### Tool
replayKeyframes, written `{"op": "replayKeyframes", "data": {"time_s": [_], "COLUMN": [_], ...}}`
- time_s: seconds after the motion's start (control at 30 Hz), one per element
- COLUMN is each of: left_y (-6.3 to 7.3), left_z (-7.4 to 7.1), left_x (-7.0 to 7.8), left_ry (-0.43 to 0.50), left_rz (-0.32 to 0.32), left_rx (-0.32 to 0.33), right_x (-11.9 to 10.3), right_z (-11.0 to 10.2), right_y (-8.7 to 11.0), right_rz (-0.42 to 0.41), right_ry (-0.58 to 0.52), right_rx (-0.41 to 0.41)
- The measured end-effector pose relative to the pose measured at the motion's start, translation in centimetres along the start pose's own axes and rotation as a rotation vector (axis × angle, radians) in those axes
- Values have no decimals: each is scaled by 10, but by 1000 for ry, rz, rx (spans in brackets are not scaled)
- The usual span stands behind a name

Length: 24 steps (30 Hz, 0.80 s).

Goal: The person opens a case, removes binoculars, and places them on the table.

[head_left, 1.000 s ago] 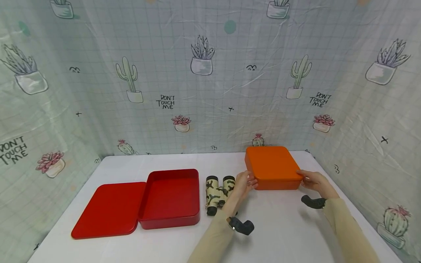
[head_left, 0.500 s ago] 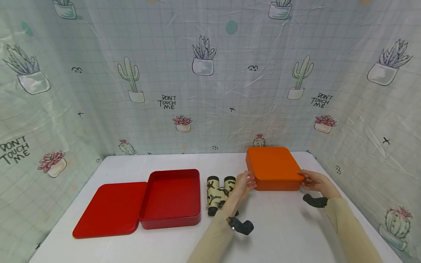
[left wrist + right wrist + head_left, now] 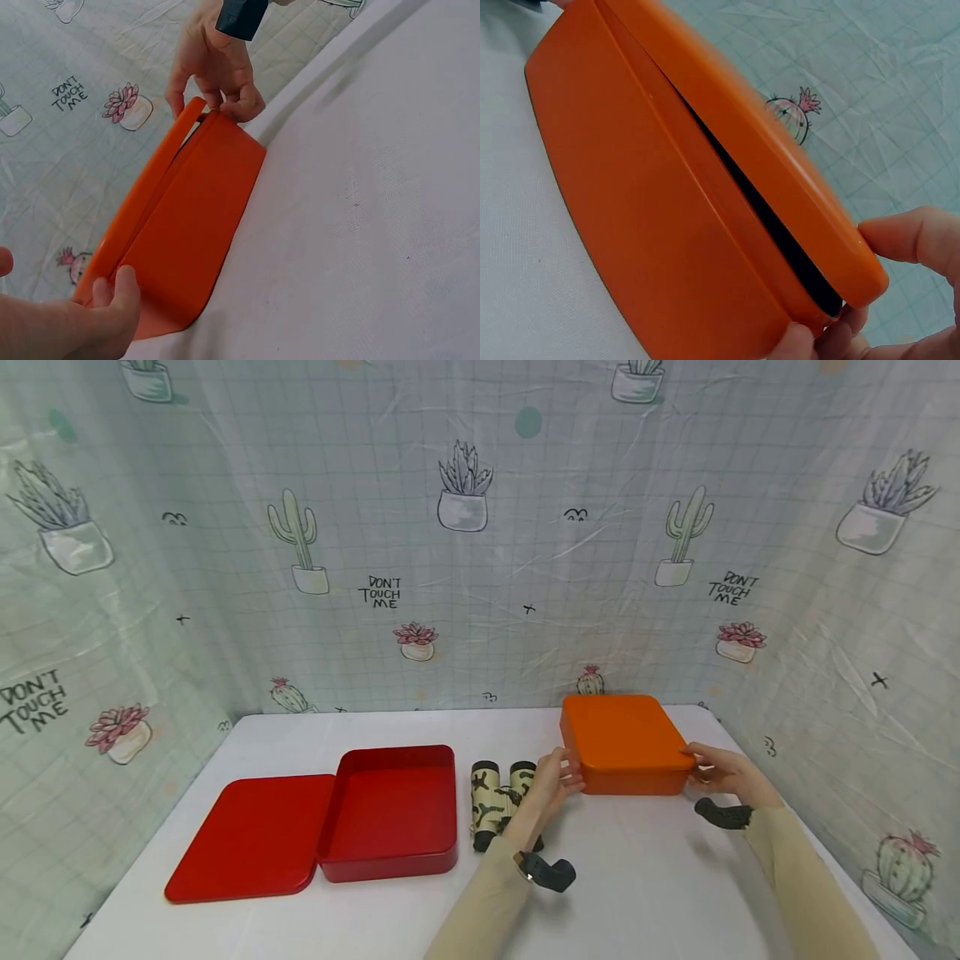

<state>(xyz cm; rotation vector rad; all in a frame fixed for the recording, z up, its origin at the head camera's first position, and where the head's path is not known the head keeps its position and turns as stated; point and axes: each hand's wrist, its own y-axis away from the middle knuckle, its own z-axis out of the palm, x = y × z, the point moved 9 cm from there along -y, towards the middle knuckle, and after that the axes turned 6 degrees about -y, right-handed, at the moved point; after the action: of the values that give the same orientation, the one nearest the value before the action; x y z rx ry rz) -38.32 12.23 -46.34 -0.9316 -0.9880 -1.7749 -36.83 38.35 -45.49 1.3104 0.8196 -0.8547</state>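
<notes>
An orange box (image 3: pixel 633 782) stands at the back right of the table, capped by its orange lid (image 3: pixel 622 731). My right hand (image 3: pixel 731 774) pinches the lid's front right corner, its fingertips (image 3: pixel 885 232) on the top and others beneath the edge. There the lid is raised, and a dark gap widens toward that corner in the right wrist view. On the other side, the lid sits down close on the box. My left hand (image 3: pixel 551 783) holds the box's front left corner, with fingers (image 3: pixel 124 289) against the front wall near the seam.
Camouflage-patterned binoculars (image 3: pixel 486 802) lie just left of my left forearm, which partly hides them. Farther left is an open red box (image 3: pixel 386 864), with its flat red lid (image 3: pixel 251 839) beside it. A printed curtain (image 3: pixel 465 635) hangs behind the white table (image 3: pixel 622 877).
My right hand has shifted slightly right and up at the lid's corner, and its side of the lid has risen a little. My left hand stays at the left corner.
</notes>
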Motion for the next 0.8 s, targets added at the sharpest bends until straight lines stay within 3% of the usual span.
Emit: {"op": "replayKeyframes", "data": {"time_s": [0.13, 0.23, 0.33, 0.6, 0.8], "left_y": [-1, -3, -4, 0, -1], "left_z": [-3, -3, -1, 4, 4], "left_x": [-2, -2, 0, 6, 9], "left_ry": [20, 60, 111, 227, 181], "left_rz": [-19, -21, -17, -7, 26], "left_rx": [10, 14, -6, -40, -47], "right_x": [-5, -1, -5, -21, -19], "right_z": [0, 2, 3, 10, 5], "right_y": [0, -5, -6, 11, 15], "right_rz": [-11, 96, 133, -5, -10], "right_ry": [47, -108, -141, -151, -182], "right_rx": [-17, 2, 19, -77, -65]}}
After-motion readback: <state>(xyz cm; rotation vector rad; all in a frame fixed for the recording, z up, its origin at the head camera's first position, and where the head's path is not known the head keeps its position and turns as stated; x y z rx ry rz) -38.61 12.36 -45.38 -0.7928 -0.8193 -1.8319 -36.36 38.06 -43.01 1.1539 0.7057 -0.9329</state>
